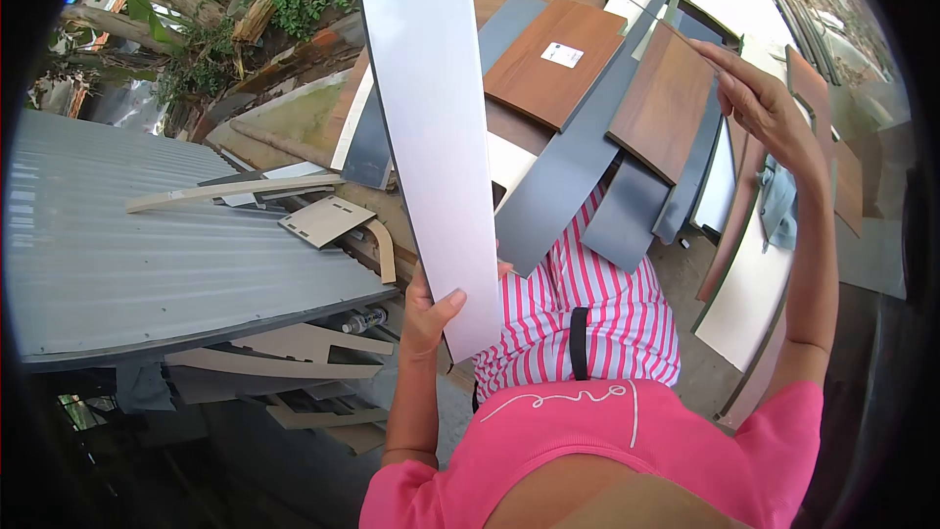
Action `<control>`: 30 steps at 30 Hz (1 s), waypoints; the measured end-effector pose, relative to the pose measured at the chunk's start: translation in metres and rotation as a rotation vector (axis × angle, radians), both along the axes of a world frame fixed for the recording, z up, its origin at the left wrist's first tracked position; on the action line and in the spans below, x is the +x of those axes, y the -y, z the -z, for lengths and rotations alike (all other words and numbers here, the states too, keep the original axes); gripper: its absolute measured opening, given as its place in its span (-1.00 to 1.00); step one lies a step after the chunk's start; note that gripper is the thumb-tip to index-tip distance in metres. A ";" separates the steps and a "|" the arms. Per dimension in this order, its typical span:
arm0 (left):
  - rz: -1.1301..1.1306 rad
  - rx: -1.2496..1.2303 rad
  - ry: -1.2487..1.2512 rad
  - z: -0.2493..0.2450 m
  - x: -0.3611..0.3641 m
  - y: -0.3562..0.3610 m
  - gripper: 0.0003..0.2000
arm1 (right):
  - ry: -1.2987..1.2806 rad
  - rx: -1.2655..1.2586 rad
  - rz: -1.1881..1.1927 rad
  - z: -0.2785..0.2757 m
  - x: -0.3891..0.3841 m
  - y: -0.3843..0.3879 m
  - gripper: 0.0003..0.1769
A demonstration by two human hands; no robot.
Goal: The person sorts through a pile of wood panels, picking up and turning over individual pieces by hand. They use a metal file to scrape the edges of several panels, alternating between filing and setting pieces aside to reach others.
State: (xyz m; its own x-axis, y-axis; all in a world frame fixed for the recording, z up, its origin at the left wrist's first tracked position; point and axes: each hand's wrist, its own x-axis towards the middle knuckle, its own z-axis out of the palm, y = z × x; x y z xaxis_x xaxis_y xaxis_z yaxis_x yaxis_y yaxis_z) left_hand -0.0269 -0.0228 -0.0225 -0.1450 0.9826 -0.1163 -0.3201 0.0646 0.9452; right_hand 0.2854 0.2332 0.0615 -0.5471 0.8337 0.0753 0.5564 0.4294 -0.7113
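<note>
My left hand (431, 311) is closed around the lower left edge of a long white board (431, 127), its thumb flat on the face. The board stands upright, a little tilted, in front of me. At the right, my right hand (756, 96) grips the upper right edge of a brown wood-look board (664, 103), its fingers partly hidden behind the edge. Beneath these lie several overlapping panels, among them a long dark grey board (563, 191) and another brown board (555, 61) with a white label (562, 55).
A corrugated metal sheet (147, 245) spans the left side, with a curved offcut (230, 192) and a slotted panel (328, 220) on it. A plastic bottle (365, 320) lies under its edge. More boards (749, 284) lean at the right, near a blue-grey cloth (779, 204).
</note>
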 end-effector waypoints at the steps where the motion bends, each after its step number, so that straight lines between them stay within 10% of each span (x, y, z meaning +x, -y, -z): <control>1: -0.083 0.010 0.134 -0.002 0.001 -0.006 -0.45 | -0.058 -0.011 0.032 0.001 -0.005 0.003 -0.58; 20: -0.279 0.077 0.267 -0.008 -0.018 -0.098 -0.55 | -0.181 0.305 -0.564 0.089 -0.048 0.099 -0.49; 30: -0.066 -0.019 -0.028 -0.002 -0.002 -0.117 -0.43 | -0.272 -0.038 0.312 0.092 -0.018 0.070 -0.57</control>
